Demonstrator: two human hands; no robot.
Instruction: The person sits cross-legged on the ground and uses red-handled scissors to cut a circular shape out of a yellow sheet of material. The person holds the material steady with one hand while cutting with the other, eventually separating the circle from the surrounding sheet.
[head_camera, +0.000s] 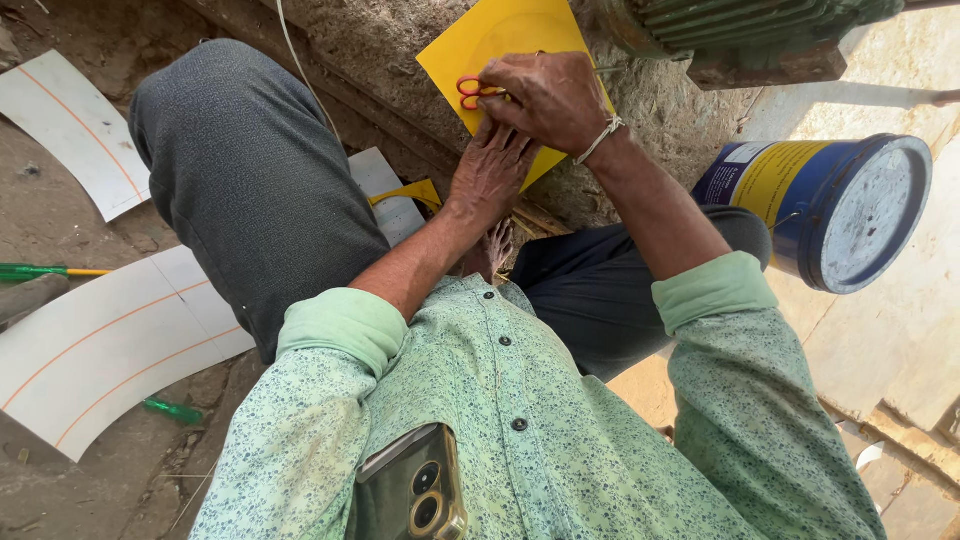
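Yellow sheet is what everything centres on, held out in front of the seated person's knees over the rough ground. Only one view here, the head camera looking straight down, so that's all there is to go on.

Right hand is curled around a pair of scissors with orange-red handles, fingers through the loops, blades reaching into the sheet; whether the blades are apart or together can't be made out. Left hand sits just below, fingers spread flat against the sheet's lower edge, bracing it.

Looks like the cutting step is mid-way: a thin yellow offcut curls by the left knee. Next move probably calls for turning the sheet with the bracing hand so the blades keep following the line.

Around them: white curved panels with orange lines on the left, a blue and yellow bucket on its side to the right, a phone in the shirt pocket.
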